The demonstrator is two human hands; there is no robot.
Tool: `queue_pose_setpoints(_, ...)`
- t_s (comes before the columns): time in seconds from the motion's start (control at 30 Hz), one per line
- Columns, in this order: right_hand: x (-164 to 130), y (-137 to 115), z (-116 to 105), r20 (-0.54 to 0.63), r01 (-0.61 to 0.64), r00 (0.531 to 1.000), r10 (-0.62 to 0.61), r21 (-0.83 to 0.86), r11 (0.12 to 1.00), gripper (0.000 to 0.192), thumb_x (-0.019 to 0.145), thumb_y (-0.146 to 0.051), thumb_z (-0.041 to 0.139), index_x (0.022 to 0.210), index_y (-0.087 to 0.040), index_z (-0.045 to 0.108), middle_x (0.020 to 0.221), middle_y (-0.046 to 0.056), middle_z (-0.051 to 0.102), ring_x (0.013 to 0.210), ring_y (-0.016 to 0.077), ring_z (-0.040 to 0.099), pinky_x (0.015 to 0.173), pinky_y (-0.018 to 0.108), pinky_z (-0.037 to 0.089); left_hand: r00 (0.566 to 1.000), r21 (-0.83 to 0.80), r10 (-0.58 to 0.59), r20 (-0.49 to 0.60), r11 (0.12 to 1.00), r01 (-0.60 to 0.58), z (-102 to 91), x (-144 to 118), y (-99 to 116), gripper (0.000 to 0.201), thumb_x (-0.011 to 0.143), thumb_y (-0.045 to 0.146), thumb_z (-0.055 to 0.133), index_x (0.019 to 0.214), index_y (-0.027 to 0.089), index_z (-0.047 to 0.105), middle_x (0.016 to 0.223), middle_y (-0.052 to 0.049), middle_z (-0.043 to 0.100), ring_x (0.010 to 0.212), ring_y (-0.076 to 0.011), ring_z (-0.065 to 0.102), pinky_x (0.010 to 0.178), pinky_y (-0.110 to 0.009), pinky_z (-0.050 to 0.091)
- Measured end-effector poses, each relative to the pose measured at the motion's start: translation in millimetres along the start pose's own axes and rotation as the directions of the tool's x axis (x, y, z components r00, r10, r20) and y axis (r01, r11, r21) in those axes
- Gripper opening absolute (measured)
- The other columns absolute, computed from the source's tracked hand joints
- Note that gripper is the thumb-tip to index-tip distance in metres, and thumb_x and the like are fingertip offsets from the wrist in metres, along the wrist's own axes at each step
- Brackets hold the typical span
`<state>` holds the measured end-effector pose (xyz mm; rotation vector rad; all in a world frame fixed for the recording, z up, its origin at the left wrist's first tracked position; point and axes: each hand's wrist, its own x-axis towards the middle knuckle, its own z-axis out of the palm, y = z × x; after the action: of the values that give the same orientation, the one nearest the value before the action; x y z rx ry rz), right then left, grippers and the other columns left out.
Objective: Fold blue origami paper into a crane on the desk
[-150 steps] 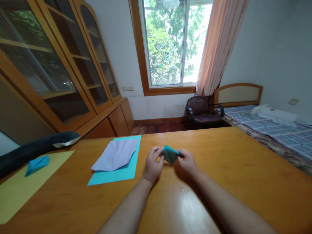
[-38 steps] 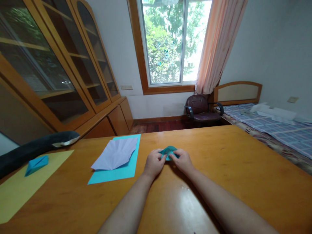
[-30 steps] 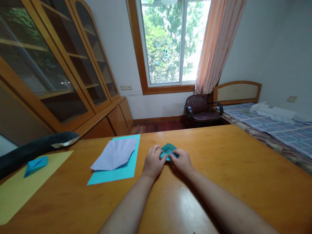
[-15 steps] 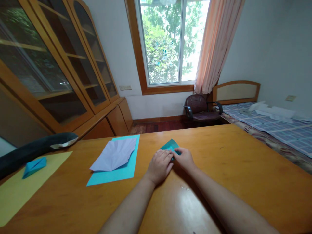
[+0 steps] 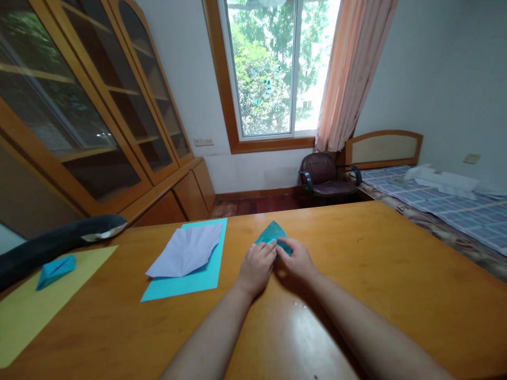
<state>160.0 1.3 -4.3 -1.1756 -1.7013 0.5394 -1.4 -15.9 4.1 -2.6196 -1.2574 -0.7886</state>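
— Any writing to read on the papers?

— None legible. On the glossy wooden table [image 5: 376,274], the left hand [image 5: 256,266] and right hand [image 5: 298,258] both pinch a small teal folded paper piece [image 5: 272,233], fingertips pressed together on its near edge.

— And left of that piece?

— A creased white sheet [image 5: 186,252] lying on a flat cyan sheet [image 5: 186,282]; farther left, a blue folded paper shape [image 5: 55,268] on a yellow sheet [image 5: 35,306].
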Motion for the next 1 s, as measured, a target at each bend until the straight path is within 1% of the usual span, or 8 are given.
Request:
queue_pose_setpoints(0.17,-2,2,1,0.007,0.119,0.993,-0.119,-0.063,0.991,0.034,0.083,-0.029,0.056,0.113,-0.017,0.066,0.109,0.013,0.069,0.100,0.0248,0.064,0.092,0.041,0.050,1.000,0.039,0.012,-0.029,0.999,-0.011,2.1,-1,0,0.028,0.089,0.018,0.050,0.113,0.019,0.063,0.120,-0.011,0.065,0.108,-0.0256,0.057,0.093,-0.045,0.041)
queue_pose_setpoints(0.33,-4,1,1,0.007,0.182,0.983,-0.182,-0.073,0.981,0.035,0.083,-0.028,0.057,0.116,-0.017,0.065,0.109,0.013,0.068,0.101,0.0252,0.064,0.093,0.043,0.050,0.999,0.042,0.030,-0.033,0.999,-0.028,4.3,-1,-2,0.024,0.086,0.016,0.053,0.108,0.018,0.064,0.114,-0.009,0.068,0.106,-0.0240,0.058,0.096,-0.043,0.039)
queue_pose_setpoints(0.5,-4,-2,-2,0.020,0.269,0.963,-0.269,-0.029,0.963,0.034,0.083,-0.024,0.058,0.116,-0.019,0.064,0.108,0.012,0.068,0.101,0.0238,0.063,0.093,0.043,0.050,1.000,0.020,-0.010,0.009,1.000,0.010,3.9,-1,0,0.016,0.087,0.016,0.052,0.095,0.018,0.065,0.099,-0.008,0.070,0.097,-0.0234,0.060,0.094,-0.043,0.039)
queue_pose_setpoints(0.67,-6,1,-3,0.039,0.341,0.937,-0.346,0.100,0.935,0.044,0.083,-0.019,0.057,0.126,-0.025,0.058,0.122,0.008,0.063,0.114,0.0221,0.057,0.101,0.042,0.045,0.999,0.006,-0.042,0.027,0.999,0.042,-1.2,0,-2,0.018,0.085,0.016,0.052,0.098,0.018,0.064,0.093,-0.008,0.070,0.094,-0.0243,0.061,0.092,-0.042,0.040)
queue_pose_setpoints(0.77,-5,7,-2,-0.029,0.283,0.959,-0.283,0.177,0.943,0.059,0.083,-0.021,0.057,0.140,-0.028,0.043,0.133,0.009,0.056,0.114,0.0218,0.057,0.092,0.039,0.050,0.993,-0.028,-0.121,0.005,0.992,0.121,-2.5,0,-7,0.018,0.083,0.013,0.051,0.094,0.018,0.064,0.087,-0.008,0.069,0.087,-0.0243,0.061,0.085,-0.040,0.042)
queue_pose_setpoints(0.83,-4,13,1,-0.076,0.211,0.977,-0.200,0.204,0.956,0.066,0.083,-0.023,0.057,0.145,-0.028,0.034,0.136,0.011,0.053,0.112,0.0219,0.057,0.086,0.038,0.052,0.973,-0.122,-0.225,-0.054,0.968,0.218,-1.7,-1,-10,0.015,0.083,0.015,0.052,0.092,0.017,0.064,0.085,-0.008,0.069,0.084,-0.0239,0.061,0.080,-0.037,0.044)
queue_pose_setpoints(0.93,-2,21,6,-0.099,0.074,0.994,-0.052,0.227,0.971,0.060,0.083,-0.026,0.056,0.140,-0.024,0.042,0.133,0.013,0.055,0.110,0.0229,0.058,0.083,0.038,0.052,0.889,-0.412,-0.435,-0.143,0.843,0.346,-0.2,-1,-11,0.014,0.085,0.024,0.053,0.090,0.017,0.064,0.085,-0.007,0.069,0.079,-0.0210,0.062,0.073,-0.031,0.046)
queue_pose_setpoints(1.0,-2,24,10,-0.068,-0.008,0.997,0.028,0.272,0.962,0.051,0.083,-0.030,0.054,0.133,-0.021,0.050,0.130,0.013,0.057,0.107,0.0230,0.060,0.082,0.037,0.053,0.833,-0.603,-0.537,-0.134,0.711,0.361,0.4,0,-9,0.017,0.086,0.029,0.055,0.091,0.016,0.064,0.084,-0.005,0.069,0.076,-0.0188,0.062,0.070,-0.028,0.046)
